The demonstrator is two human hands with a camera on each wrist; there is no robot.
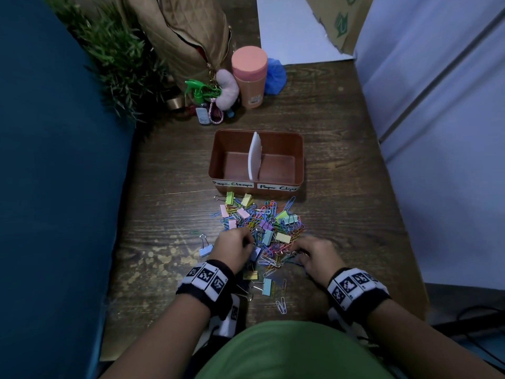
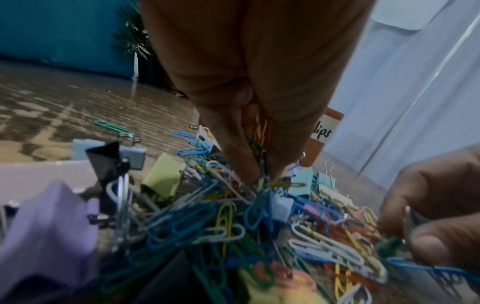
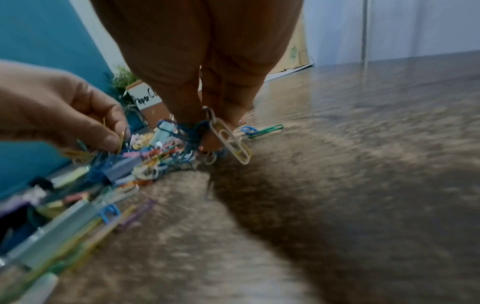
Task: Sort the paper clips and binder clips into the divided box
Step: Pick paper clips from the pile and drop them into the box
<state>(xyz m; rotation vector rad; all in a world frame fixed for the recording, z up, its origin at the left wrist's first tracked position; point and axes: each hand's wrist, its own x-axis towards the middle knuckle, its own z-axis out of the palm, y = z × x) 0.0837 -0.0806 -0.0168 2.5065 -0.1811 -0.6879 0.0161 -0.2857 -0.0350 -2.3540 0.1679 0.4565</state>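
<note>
Head view shows a mixed pile (image 1: 261, 228) of coloured paper clips and binder clips on the wooden table (image 1: 341, 187), just in front of the brown divided box (image 1: 296, 160), whose two compartments hold nothing. Both hands are at the near edge of the pile. Left hand (image 1: 233, 248) has fingers curled down, pinching paper clips (image 2: 261, 162). Right hand (image 1: 318, 255) pinches a cream paper clip (image 3: 232, 140) among others. A pink tumbler (image 1: 250, 77) stands behind the box.
</note>
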